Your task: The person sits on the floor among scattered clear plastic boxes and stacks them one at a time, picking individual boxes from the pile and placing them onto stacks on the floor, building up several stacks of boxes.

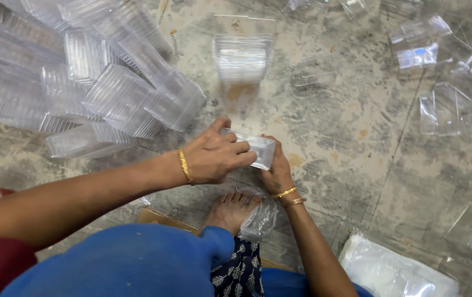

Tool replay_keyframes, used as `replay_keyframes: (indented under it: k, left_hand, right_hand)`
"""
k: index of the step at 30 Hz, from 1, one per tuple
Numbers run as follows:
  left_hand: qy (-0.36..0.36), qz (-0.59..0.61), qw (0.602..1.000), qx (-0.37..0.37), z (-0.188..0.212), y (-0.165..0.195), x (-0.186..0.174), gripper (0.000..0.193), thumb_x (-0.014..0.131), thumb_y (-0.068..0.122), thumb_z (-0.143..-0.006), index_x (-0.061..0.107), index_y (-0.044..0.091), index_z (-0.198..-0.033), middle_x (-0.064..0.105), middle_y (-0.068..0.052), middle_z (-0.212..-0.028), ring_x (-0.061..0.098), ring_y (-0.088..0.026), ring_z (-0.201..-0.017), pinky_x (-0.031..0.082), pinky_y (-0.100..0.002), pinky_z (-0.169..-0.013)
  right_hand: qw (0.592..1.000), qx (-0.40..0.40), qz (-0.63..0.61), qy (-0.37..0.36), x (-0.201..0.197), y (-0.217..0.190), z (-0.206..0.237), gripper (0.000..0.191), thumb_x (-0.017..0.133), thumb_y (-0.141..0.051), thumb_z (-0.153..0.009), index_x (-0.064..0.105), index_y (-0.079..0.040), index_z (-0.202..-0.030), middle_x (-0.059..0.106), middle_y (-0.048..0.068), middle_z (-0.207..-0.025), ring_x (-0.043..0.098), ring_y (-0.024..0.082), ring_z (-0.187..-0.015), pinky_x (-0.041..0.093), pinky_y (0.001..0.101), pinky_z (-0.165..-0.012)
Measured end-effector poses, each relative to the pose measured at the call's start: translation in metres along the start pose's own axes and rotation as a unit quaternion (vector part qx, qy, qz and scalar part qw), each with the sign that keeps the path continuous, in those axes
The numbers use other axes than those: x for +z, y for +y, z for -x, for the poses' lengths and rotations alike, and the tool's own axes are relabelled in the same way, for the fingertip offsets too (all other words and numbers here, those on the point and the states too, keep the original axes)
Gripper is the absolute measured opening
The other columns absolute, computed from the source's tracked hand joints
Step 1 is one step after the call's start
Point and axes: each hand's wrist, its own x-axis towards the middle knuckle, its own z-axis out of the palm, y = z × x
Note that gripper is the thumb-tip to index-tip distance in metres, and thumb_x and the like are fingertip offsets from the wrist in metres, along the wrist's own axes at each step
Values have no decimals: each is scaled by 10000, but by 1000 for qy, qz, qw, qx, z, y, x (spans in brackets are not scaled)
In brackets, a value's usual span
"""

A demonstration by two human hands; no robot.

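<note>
Clasped by both hands over the stone floor (346, 126): small clear plastic container (258, 148); left hand (214, 157) closed over its near end; right hand (275, 173) probably cupped beneath; long axis ran left to right, free end rightward.

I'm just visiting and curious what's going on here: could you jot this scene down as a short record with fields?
Setting: mottled stone floor, seen from above
Left hand: fingers over the top of a small clear plastic container
Right hand: holds the same container from below
Far left: pile of stacked clear containers
Ahead: one upright stack of clear containers
Right: loose clear lids scattered
Near foot: crumpled clear bag
</note>
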Motion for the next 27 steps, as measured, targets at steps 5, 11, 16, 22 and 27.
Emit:
replay_keyframes:
  k: [5,11,16,22,27]
  left_hand:
    - [51,101,993,-33,1,-25,10,479,820,196,-666,607,155,-1093,674,-13,-938,680,-245,-921,382,-561,-943]
    - [95,163,981,-51,10,-42,5,378,819,193,-729,601,170,-1037,688,1,-943,681,-206,-963,356,-512,-957]
    - [89,272,952,-106,13,-47,0,322,800,270,-841,591,177,-1067,701,36,-903,685,-166,-898,356,-480,-959]
    - [6,625,695,-356,27,-59,75,403,729,416,-885,578,173,-1169,660,-54,-918,609,-212,-835,483,-435,-756]
    - [69,629,682,-366,50,-53,153,505,626,494,-994,560,129,-1335,639,-80,-1277,601,-139,-1137,470,-350,-961]
  right_hand:
    - [994,-34,-99,-24,2,-1,1,687,677,80,-833,417,-57,-1454,580,118,-1322,589,240,-1246,493,378,-1065]
    - [984,-1,-173,-39,-18,-24,2,632,738,64,-853,460,-44,-1411,517,62,-1358,551,187,-1293,543,392,-1094]
    - [988,-1,-151,-35,-36,-61,0,729,765,13,-844,447,-61,-1496,486,63,-1364,537,190,-1248,584,354,-1013]
    - [975,134,-173,24,-42,-121,12,836,776,-90,-853,410,-132,-1603,617,180,-1281,632,185,-875,561,285,-672]
    - [982,76,-163,-50,-23,-130,0,827,820,-140,-796,408,-95,-1512,493,134,-1383,679,176,-1029,660,295,-811]
